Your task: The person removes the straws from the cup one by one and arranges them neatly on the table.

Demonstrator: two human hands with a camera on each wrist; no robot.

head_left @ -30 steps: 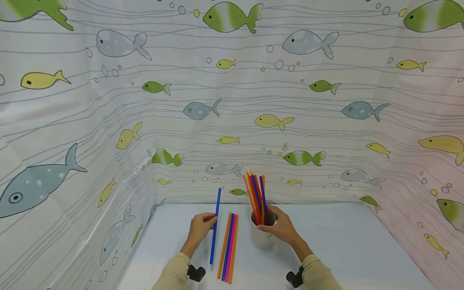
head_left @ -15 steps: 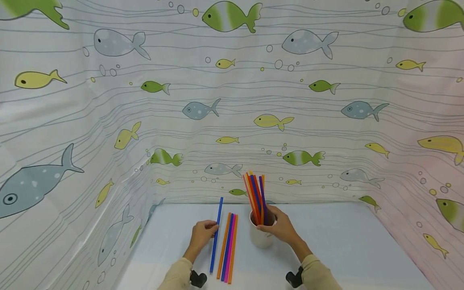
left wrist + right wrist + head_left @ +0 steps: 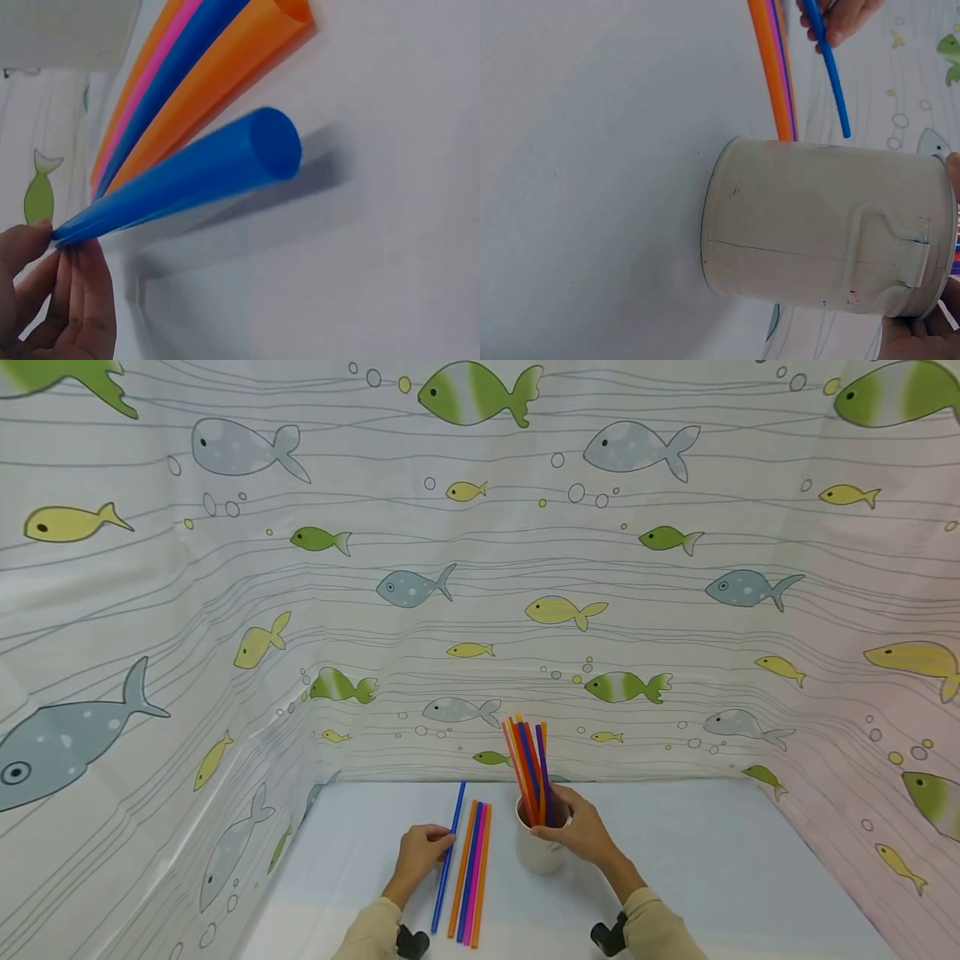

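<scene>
One blue straw (image 3: 442, 893) is pinched between the thumb and fingertips of the left hand (image 3: 424, 855), just left of a row of four on the white table (image 3: 705, 860): two orange straws (image 3: 462, 868), with a second blue straw (image 3: 470, 872) and one pink straw (image 3: 477, 874) between them. A single cream can (image 3: 540, 855) is gripped at its rim by the right hand (image 3: 581, 828). Inside it, a bundle of straws (image 3: 529, 760) is held, too overlapped to be counted. Only from the left wrist is the pinched straw's hollow near end (image 3: 276, 146) clearly seen; only from the right wrist are the can's handle (image 3: 916, 262) and thin red marks (image 3: 735, 192) plainly shown.
</scene>
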